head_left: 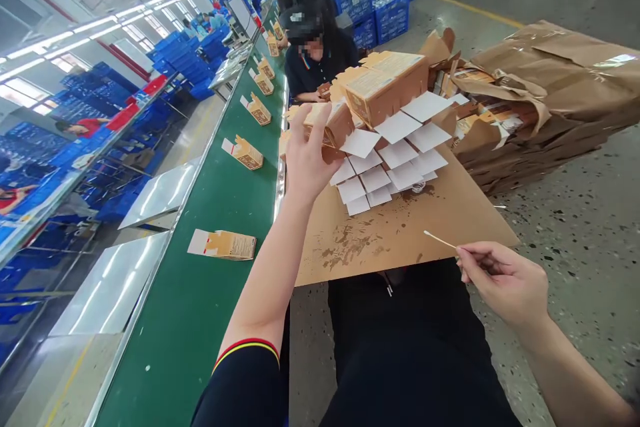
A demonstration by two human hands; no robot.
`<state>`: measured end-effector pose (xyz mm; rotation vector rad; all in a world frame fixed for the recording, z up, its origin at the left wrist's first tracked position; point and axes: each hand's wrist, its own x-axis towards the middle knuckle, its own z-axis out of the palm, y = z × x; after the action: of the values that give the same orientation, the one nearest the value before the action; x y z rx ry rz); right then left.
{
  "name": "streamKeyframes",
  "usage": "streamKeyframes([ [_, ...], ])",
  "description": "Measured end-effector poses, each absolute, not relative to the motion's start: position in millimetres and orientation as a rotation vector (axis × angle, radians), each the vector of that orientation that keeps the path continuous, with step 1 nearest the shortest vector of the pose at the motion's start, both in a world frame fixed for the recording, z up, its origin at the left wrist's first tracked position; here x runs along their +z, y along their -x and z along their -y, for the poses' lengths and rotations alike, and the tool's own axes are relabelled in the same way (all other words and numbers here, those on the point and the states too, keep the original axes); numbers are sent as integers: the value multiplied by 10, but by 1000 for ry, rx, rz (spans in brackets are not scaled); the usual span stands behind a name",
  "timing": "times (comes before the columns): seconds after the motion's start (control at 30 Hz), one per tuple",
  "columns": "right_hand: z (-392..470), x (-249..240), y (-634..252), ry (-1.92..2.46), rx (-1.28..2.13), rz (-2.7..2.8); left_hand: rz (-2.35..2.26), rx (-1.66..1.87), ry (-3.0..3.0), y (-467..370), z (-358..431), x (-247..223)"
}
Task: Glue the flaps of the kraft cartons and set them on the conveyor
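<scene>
My left hand (311, 159) reaches to the left end of a stack of small cartons, its fingers curled around an orange-brown carton (340, 123). White open flaps (374, 178) of the stacked cartons face me in rows. Between the thumb and fingers of my right hand (507, 280) is a cotton swab (439, 239), its white tip pointing left. It is held over the edge of a brown cardboard sheet (410, 230), which has dark wet-looking marks. Another group of cartons (387, 83) lies on top of the stack.
To the left runs a green conveyor belt (173, 327) carrying several spaced cartons, the nearest being a carton (230, 245) with its white flap out. A person (320, 60) sits beyond the stack. Brown paper-wrapped bundles (560, 80) stand at right, blue crates (393, 13) behind.
</scene>
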<state>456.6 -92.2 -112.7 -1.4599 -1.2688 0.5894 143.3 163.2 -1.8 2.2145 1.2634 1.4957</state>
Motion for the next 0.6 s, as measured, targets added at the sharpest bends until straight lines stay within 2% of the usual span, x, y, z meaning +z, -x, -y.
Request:
streamKeyframes([
  [0.17, 862, -1071, -4690, 1448, 463, 1272, -1536, 1430, -2505, -1413, -1490, -87],
  [0.3, 597, -1007, -4823, 1572, 402, 1280, -1761, 1660, -2509, -939, -966, -216],
  [0.4, 312, -983, -4911, 1675, 436, 1396, -1887, 1718, -2434, -552, -346, -622],
  [0.6, -261, -961, -4970, 1665, 337, 1788, -1820, 1510, -2065, -349, 691, -1640],
])
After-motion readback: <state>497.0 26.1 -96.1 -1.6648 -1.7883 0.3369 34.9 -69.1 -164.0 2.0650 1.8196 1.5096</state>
